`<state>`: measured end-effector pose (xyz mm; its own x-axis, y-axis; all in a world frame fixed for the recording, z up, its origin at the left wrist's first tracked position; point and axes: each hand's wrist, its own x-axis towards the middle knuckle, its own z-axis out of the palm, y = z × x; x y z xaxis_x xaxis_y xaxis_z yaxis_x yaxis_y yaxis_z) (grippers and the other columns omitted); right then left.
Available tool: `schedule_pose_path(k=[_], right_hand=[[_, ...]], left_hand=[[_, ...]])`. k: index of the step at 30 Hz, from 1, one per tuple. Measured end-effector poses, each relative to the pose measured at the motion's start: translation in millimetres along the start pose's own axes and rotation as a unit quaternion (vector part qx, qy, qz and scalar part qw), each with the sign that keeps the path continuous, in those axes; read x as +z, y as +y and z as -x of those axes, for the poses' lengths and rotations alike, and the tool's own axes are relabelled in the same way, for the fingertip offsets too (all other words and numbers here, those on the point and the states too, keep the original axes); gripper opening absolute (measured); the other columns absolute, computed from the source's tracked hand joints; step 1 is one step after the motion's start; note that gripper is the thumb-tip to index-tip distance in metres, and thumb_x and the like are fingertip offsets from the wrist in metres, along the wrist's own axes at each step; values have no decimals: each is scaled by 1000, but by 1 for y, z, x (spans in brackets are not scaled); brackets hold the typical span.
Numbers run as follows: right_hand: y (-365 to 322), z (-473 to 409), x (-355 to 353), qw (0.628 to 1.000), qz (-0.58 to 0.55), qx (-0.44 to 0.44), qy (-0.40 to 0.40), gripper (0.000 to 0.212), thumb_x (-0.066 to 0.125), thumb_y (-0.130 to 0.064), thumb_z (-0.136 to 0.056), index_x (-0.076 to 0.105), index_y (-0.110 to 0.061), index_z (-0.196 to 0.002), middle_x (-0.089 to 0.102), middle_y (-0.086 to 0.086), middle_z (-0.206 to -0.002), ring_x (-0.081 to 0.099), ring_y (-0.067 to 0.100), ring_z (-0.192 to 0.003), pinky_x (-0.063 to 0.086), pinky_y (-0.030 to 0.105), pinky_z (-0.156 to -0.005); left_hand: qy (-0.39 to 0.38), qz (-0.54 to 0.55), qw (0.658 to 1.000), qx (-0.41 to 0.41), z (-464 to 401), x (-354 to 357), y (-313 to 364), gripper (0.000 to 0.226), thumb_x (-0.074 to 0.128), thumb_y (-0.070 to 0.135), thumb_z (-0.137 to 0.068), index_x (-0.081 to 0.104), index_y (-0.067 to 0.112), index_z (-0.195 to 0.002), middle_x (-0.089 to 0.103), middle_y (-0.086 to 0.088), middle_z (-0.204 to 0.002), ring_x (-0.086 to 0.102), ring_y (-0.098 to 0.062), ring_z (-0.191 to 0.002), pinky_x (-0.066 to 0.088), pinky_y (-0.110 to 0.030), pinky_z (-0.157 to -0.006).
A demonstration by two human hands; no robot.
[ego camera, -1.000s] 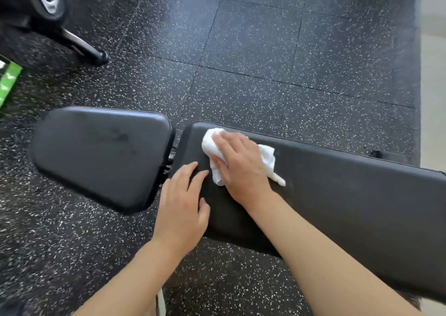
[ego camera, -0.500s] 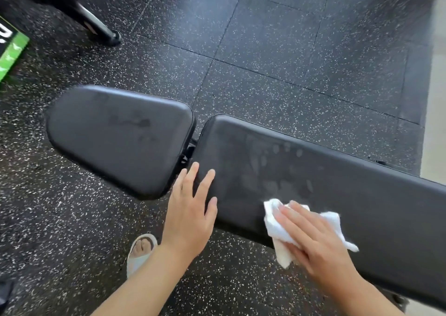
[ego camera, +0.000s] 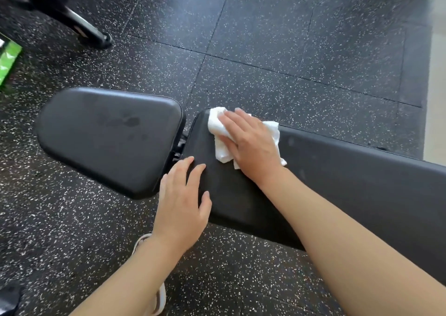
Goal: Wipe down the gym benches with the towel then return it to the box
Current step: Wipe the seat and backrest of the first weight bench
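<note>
A black padded gym bench lies across the view: a short seat pad at left and a long back pad running off to the right. My right hand presses a crumpled white towel flat onto the far left corner of the long pad. My left hand rests open, fingers spread, on the near left edge of the same pad, beside the gap between the pads. Damp smudges show on the seat pad.
Black speckled rubber floor tiles surround the bench. A black machine foot stands at upper left, and a green box sits at the left edge. My white shoe shows below the left arm. A pale floor strip borders the right.
My right hand slid the towel from the near edge of the long pad back up to its far left corner. The left hand stayed on the pad's near edge.
</note>
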<state>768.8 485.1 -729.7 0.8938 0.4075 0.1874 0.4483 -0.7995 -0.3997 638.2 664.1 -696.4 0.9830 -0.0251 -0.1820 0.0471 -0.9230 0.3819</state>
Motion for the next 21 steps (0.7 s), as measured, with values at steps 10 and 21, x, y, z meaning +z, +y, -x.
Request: schedule_pose_path(k=[10,21], right_hand=[[131,152,-96,993,36,102,47,41,54,-22,-105,62,-7,-142,62,7,-146,54,35,-140,47,54,-110],[158,313,-142,976,22,206,71,43,42,-30,-112,56,-12,-149,51,1,-158,45,29,-148,40,49,-118]], left_hand=[[-26,-5,994,106,-39,25,134,53,64,16,-96,53,11,-147,43,-9,-157,36,-31,-150,31,-61,-120],[-88,-19,970,227,-42,91,280,53,64,14,-96,52,9,-148,44,-11,-157,37,-32,-149,33,-59,-119]])
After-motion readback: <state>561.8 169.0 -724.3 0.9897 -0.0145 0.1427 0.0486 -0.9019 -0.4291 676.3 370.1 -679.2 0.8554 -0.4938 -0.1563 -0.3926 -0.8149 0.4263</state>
